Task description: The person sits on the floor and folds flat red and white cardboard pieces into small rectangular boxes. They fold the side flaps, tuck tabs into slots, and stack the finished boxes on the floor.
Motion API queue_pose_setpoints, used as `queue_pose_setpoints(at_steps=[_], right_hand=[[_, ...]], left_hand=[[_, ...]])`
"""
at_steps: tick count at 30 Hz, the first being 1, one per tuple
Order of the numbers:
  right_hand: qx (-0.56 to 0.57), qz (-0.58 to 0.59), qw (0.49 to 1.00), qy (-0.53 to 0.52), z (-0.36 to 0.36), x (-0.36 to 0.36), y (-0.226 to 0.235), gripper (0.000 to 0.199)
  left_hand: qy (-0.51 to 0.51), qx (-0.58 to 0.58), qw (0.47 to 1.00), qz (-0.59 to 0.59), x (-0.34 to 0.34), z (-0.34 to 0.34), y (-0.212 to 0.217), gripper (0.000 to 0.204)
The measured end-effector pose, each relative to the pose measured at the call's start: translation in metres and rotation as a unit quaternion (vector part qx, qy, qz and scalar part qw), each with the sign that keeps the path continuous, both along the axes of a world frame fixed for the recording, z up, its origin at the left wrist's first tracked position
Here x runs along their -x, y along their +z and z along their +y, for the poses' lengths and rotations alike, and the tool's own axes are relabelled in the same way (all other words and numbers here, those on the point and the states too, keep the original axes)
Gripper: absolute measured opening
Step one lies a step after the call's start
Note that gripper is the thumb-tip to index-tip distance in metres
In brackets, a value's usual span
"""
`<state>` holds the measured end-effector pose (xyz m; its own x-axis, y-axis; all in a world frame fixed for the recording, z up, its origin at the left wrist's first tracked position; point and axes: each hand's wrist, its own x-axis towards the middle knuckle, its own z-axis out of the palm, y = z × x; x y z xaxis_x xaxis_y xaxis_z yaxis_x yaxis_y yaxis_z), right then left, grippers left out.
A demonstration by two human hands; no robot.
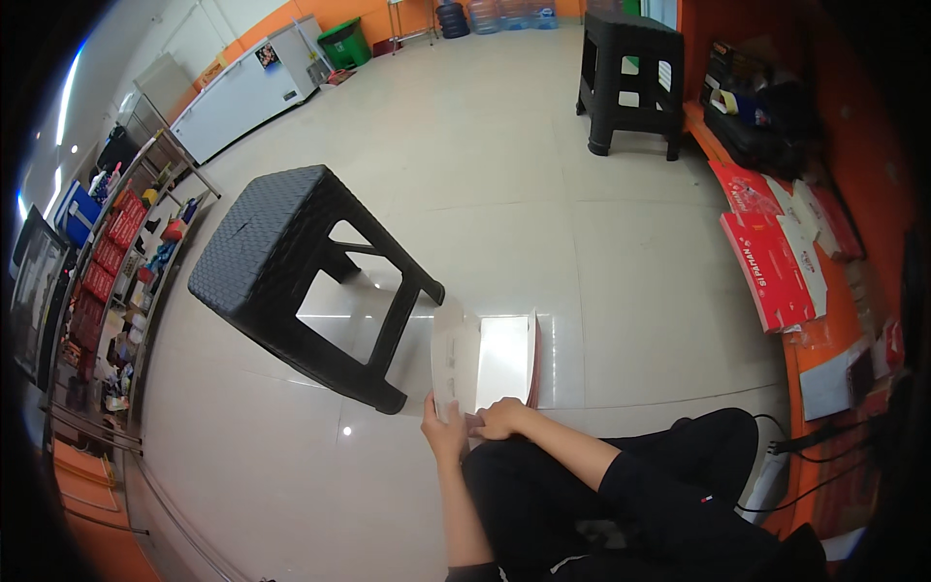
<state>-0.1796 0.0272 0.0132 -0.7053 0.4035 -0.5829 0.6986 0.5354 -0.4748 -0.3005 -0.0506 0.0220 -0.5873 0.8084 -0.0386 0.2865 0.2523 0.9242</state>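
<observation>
A carton (505, 361), white inside with reddish outer sides, is held in front of my lap, its interior facing up. Its pale left panel (450, 354) stands upright and curves a little. My left hand (445, 433) grips the near end of that panel, thumb on the inner face. Close beside it, my right hand (501, 419) has its fingers curled at the carton's near edge. What lies under the right fingers is partly hidden.
A black plastic stool (262, 242) stands just left of the carton. Another dark stool (632, 82) is farther off. Flattened red cartons (771, 272) rest on the orange shelf at right, with black cables (819, 444) nearby. A metal rack (145, 281) runs along the left.
</observation>
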Motion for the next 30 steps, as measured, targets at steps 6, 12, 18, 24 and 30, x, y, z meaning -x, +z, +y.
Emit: queue_pose_setpoints(at_steps=[6,12,18,24,30], right_hand=[[-0.152,0.304,0.938,-0.068,0.011,-0.060,-0.025,0.053],[-0.301,0.323,0.840,-0.315,0.037,-0.274,0.030,0.033],[-0.537,0.033,0.666,-0.517,0.058,-0.492,0.101,0.042],[-0.420,-0.094,0.720,-0.544,0.060,-0.537,0.116,0.049],[-0.420,-0.116,0.767,-0.472,0.074,-0.555,0.113,0.043]], left_hand=[[0.073,0.123,0.976,0.164,-0.006,0.016,-0.022,0.060],[0.113,-0.032,0.970,0.211,0.013,0.012,-0.008,0.044],[0.058,-0.378,0.767,0.516,0.031,0.034,0.017,0.068],[0.048,-0.094,0.930,0.353,-0.062,-0.011,0.059,0.065],[-0.001,-0.244,0.844,0.478,-0.054,0.010,0.047,0.064]])
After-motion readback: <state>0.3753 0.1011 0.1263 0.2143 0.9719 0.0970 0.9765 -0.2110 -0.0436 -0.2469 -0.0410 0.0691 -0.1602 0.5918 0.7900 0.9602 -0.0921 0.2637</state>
